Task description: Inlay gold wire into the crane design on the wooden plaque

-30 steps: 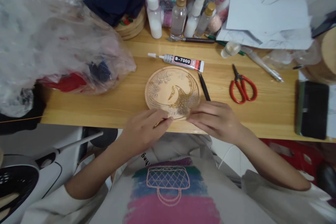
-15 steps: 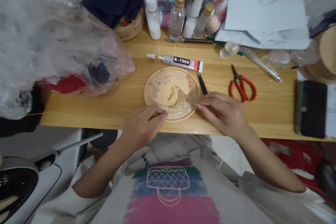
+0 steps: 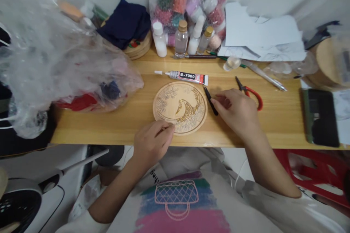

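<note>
A round wooden disc [image 3: 179, 91] lies on the table, carrying a line drawing of a crane partly covered in gold. My left hand [image 3: 153, 141] rests at its lower left rim, thumb and fingers pinched together on what looks like a thin gold wire, mostly hidden now. My right hand [image 3: 237, 112] is over the table right of the disc, its fingers bent and slightly apart beside the black tweezers [image 3: 210, 100]. The tweezers lie on the table along the disc's right edge, close to the thumb. Behind my right hand are red-handled pliers [image 3: 255, 96], partly covered.
A B-7000 glue tube [image 3: 188, 76] lies behind the disc. Several small bottles [image 3: 181, 40] stand at the back, by white papers [image 3: 262, 31]. A plastic bag [image 3: 82, 69] fills the left; a phone [image 3: 321, 116] lies at right. The table's front edge [image 3: 218, 145] is near.
My right hand has left the disc's right rim and moved right, beside the tweezers, now overlapping the pliers. The gold strand seen by my left fingertips is harder to see. The view has tilted up.
</note>
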`<state>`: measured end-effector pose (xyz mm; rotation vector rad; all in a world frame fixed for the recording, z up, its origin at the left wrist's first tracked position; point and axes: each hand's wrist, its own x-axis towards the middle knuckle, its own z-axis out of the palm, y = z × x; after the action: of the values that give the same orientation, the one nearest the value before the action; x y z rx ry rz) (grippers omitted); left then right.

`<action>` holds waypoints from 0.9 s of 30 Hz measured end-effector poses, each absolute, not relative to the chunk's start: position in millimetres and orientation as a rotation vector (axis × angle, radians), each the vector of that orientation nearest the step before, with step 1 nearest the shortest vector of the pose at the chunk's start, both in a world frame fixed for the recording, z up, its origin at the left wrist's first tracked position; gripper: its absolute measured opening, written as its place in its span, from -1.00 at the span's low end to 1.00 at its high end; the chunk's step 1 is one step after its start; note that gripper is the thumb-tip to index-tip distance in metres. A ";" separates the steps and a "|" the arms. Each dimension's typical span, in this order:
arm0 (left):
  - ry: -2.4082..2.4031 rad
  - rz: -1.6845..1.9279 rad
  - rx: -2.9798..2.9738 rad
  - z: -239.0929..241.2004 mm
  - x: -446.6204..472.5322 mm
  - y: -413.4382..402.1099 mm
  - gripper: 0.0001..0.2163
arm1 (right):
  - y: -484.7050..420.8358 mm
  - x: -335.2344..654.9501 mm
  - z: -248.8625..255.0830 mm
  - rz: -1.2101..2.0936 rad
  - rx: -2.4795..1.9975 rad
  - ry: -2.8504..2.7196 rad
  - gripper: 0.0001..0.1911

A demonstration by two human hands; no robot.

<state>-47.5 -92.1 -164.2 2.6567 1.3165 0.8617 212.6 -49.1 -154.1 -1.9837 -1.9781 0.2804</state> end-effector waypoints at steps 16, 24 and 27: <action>1.260 0.853 2.756 -164.9 -43.6 -95.8 -0.92 | -48.1 191.6 -134.1 0.273 -2.402 -2.103 -0.92; 1.278 0.870 2.758 -166.6 -41.3 -95.2 -0.90 | -64.0 206.1 -133.6 0.431 -2.399 -1.894 -0.93; 1.270 0.870 2.782 -166.0 -40.2 -95.2 -0.91 | -76.7 215.0 -136.6 0.651 -2.099 -1.689 -0.77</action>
<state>-40.2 -95.2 -166.0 2.7819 1.2700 0.8698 215.0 -76.7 -136.6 -2.0994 -1.6893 0.6509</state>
